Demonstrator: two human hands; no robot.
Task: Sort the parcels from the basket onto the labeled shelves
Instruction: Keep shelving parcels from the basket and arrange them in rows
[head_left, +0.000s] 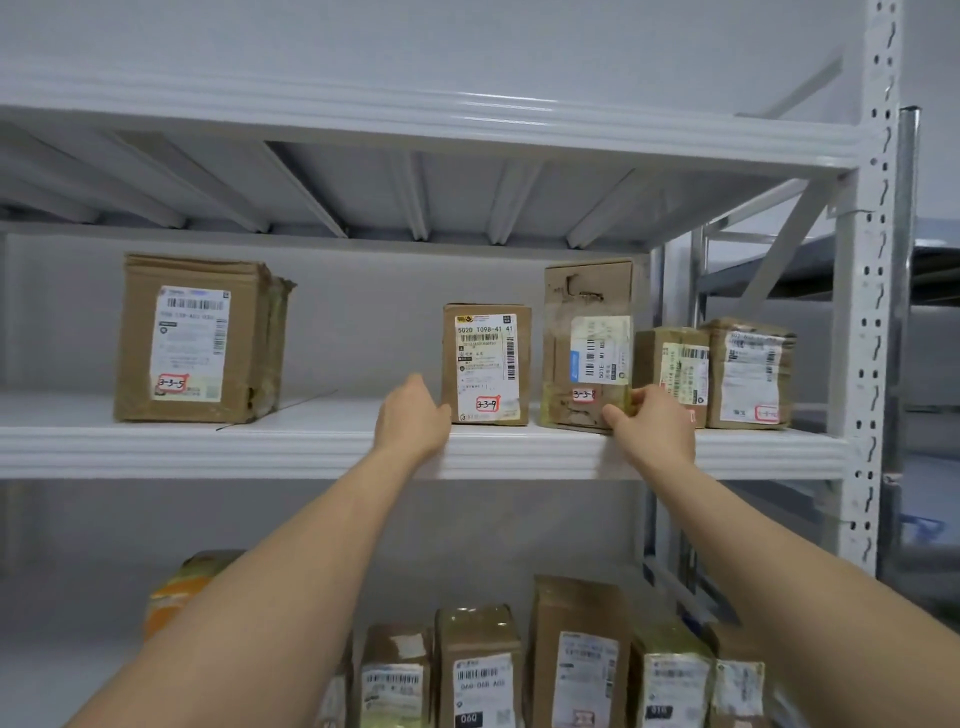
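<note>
Both hands (413, 415) (655, 423) at shelved parcels (485, 364)

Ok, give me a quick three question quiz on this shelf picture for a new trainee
1. Which handwritten number marks the brown cardboard parcel touched by the left hand?
2. True or false: the right hand holds the tall brown cardboard parcel marked 3-3-8.
3. Which marked parcel stands farthest left on the white metal shelf: A) 3-3-5 B) 3-3-8?

Key: 1. 3-3-9. 2. True. 3. A, the wide brown cardboard parcel.
</note>
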